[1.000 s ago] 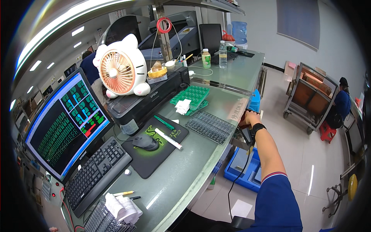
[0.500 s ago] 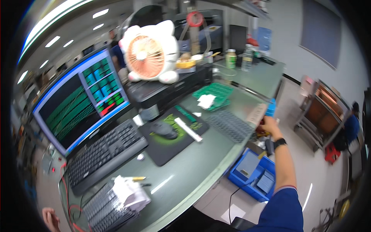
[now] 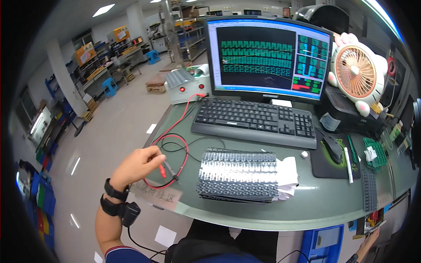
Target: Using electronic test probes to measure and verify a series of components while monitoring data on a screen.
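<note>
My left hand (image 3: pixel 138 164) is over the desk's left front edge, its fingers curled and its thumb pointing right. Right beside the thumb lie a red test probe (image 3: pixel 162 171) and a dark one (image 3: pixel 171 165), on red and black leads. Whatever the curled fingers hold, if anything, is hidden. At the lower right, my right hand (image 3: pixel 372 240) is at the front edge of a small open drawer (image 3: pixel 367 227) under the desk, with red and yellow items inside. Between the hands, a stack of dark, shiny patterned panels (image 3: pixel 237 175) lies on the desk, with crumpled white material (image 3: pixel 287 175) beside it.
Behind the stack stand a keyboard (image 3: pixel 254 120) and a monitor (image 3: pixel 263 57). A meter box with red terminals (image 3: pixel 189 90) is left of them. On the right are a mouse (image 3: pixel 333 149), a white marker (image 3: pixel 348 164), a cat-shaped fan (image 3: pixel 357 72) and green boards (image 3: pixel 375 153). A blue bin (image 3: pixel 309 245) sits below.
My view has swung left. My left hand has come up from the lower left corner to beside the test probes. The right hand stays by the drawer, now low at the right rim.
</note>
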Demonstrator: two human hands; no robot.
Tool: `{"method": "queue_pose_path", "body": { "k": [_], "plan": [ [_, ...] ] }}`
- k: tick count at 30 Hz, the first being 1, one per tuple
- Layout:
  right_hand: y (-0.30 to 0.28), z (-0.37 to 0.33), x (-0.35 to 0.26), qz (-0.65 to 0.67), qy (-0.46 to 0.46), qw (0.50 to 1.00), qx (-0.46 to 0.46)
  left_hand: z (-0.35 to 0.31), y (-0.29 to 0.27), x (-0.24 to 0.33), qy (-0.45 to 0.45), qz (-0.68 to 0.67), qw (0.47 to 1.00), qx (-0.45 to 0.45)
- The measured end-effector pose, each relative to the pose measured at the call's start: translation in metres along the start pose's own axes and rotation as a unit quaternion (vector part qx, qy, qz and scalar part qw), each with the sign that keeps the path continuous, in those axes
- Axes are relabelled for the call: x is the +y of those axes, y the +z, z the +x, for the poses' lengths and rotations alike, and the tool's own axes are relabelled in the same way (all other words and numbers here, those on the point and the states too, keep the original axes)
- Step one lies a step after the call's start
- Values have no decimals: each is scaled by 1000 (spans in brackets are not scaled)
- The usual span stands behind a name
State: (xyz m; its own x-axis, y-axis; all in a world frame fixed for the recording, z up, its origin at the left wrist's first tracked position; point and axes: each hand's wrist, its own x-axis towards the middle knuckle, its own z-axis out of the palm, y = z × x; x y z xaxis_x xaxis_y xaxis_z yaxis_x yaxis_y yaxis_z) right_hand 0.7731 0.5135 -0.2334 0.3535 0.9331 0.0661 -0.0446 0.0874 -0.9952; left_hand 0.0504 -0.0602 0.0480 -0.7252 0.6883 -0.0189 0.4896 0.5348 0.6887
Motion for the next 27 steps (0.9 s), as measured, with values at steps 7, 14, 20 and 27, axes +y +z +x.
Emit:
{"method": "queue_pose_path", "body": {
  "k": [7,14,20,27],
  "plan": [
    [16,-10,-25,71,52,992,-93,14,27,-31,-32,413,905,99],
    [55,-43,-79,-105,-93,990,23,19,23,-65,-39,448,890,75],
    [194,-155,-186,-82,-326,932,-137,17,21,-92,-52,448,891,62],
    [282,-279,-258,-122,-332,818,-453,25,3,-155,46,339,926,158]
  ]
}}
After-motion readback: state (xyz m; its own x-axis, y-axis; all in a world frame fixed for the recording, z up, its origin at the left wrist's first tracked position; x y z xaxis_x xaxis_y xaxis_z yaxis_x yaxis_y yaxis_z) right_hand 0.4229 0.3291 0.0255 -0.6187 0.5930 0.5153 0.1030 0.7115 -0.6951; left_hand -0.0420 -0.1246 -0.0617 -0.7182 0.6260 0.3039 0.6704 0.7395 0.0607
